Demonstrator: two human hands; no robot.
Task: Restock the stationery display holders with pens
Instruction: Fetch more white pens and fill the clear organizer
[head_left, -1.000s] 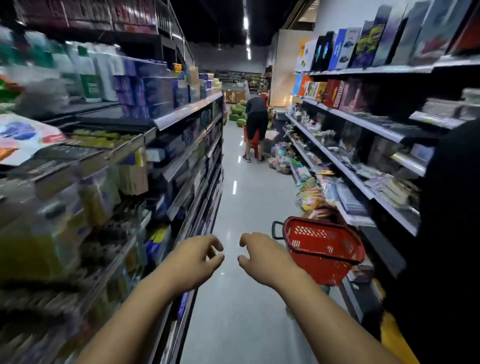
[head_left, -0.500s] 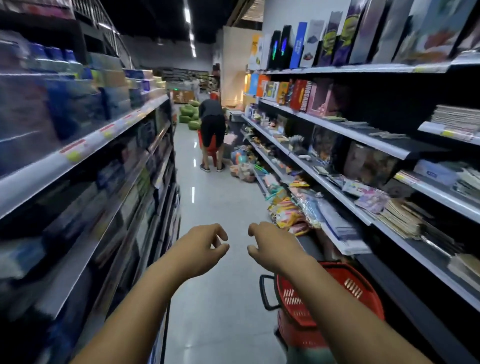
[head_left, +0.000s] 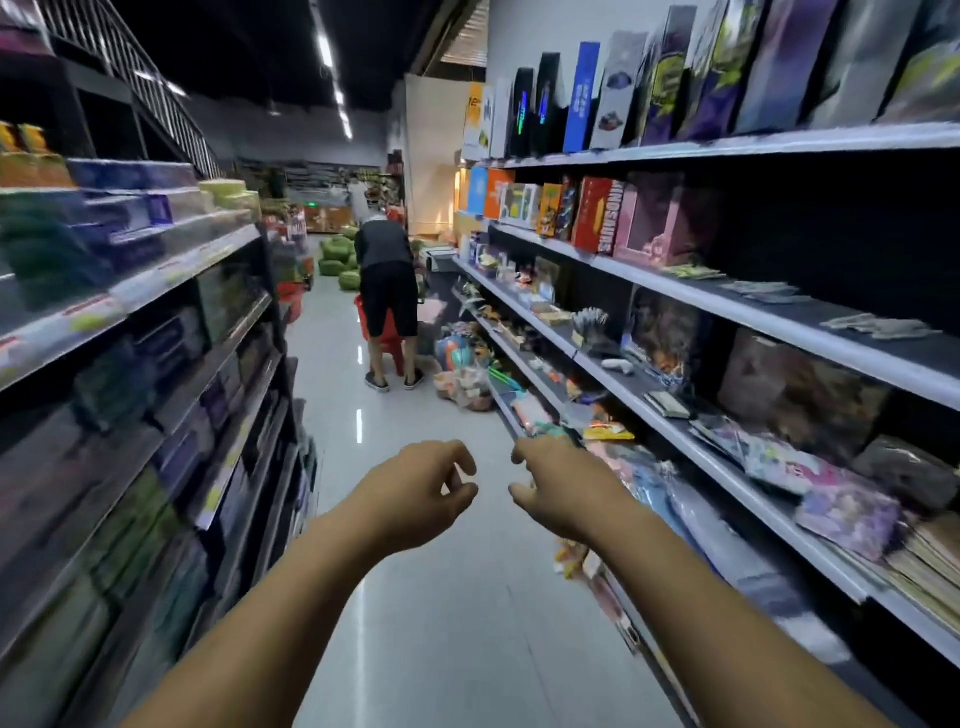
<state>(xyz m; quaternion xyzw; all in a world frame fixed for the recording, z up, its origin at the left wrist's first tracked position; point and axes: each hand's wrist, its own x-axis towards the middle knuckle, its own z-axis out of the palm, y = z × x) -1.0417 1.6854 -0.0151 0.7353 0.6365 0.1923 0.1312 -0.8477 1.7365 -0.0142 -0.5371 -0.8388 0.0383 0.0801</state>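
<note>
I stand in a shop aisle with both arms stretched out ahead of me over the floor. My left hand (head_left: 415, 488) hangs in the air with its fingers loosely curled and holds nothing. My right hand (head_left: 561, 488) is beside it, a little apart, also loosely curled and empty. No pens and no stationery display holders can be made out in this view. A spiky dark bunch (head_left: 589, 319) on the right shelf is too blurred to name.
Stocked shelves (head_left: 171, 270) line the left side, and shelves (head_left: 727, 306) with boxes, books and packets line the right. A person (head_left: 387, 280) bends over a red basket (head_left: 382, 327) far down the aisle. Bags of goods (head_left: 462, 374) lie on the floor by the right shelf.
The view has moved forward along the aisle and turned right. The red basket near my right arm has dropped out of view. Both hands stay empty, held out in the same pose.
</note>
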